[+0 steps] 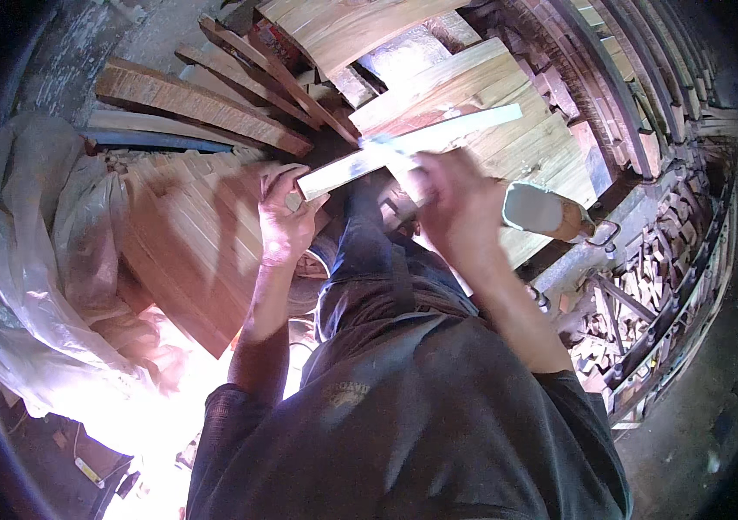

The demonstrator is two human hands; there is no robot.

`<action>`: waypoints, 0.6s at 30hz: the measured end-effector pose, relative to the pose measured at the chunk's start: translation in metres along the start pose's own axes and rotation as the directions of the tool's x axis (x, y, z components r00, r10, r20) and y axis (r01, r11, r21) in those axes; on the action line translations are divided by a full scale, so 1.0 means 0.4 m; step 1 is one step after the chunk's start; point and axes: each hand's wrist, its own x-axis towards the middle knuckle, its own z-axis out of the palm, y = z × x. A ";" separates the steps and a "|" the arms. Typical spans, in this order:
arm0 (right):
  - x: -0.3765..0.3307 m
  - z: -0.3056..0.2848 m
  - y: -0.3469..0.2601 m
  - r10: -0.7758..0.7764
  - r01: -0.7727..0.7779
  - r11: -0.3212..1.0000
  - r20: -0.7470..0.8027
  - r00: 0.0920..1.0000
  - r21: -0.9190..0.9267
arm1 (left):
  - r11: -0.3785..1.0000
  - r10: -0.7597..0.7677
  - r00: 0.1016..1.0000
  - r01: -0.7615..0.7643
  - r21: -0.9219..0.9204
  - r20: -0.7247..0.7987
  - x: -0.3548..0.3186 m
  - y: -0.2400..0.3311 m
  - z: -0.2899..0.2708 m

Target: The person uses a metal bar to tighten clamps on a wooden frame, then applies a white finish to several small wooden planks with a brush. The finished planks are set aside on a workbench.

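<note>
My left hand [286,215] grips the near left end of a narrow wooden strip [447,132], which slants up to the right. Its upper face looks bright and pale. My right hand [455,195], smeared by motion, is closed around a pale flat tool [399,166] whose tip crosses the strip near its middle. What kind of tool it is I cannot tell. Just right of that hand a cut-open container [546,212] with whitish contents lies tilted or stands on the work surface.
Joined wooden panels lie ahead [507,82] and at left [187,234]. Rough boards [200,100] fan out at upper left. Clear plastic sheeting [39,260] drapes at far left. Offcuts [646,277] fill a bin at right, with long stacked strips [590,74] beyond.
</note>
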 end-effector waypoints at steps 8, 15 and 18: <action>-0.010 0.034 -0.101 -0.114 0.084 0.888 0.039 0.993 0.451 | 0.731 -0.297 0.947 0.307 -0.609 0.121 -0.018 -0.019 0.002; -0.073 -0.105 0.307 0.743 -0.655 0.629 -0.076 0.665 0.419 | 0.981 -0.146 0.989 0.146 -0.130 0.014 -0.032 -0.023 0.012; -0.073 -0.117 0.391 0.723 -0.693 0.684 -0.090 0.685 0.228 | 0.988 -0.108 0.994 0.108 -0.107 0.013 -0.021 -0.006 0.009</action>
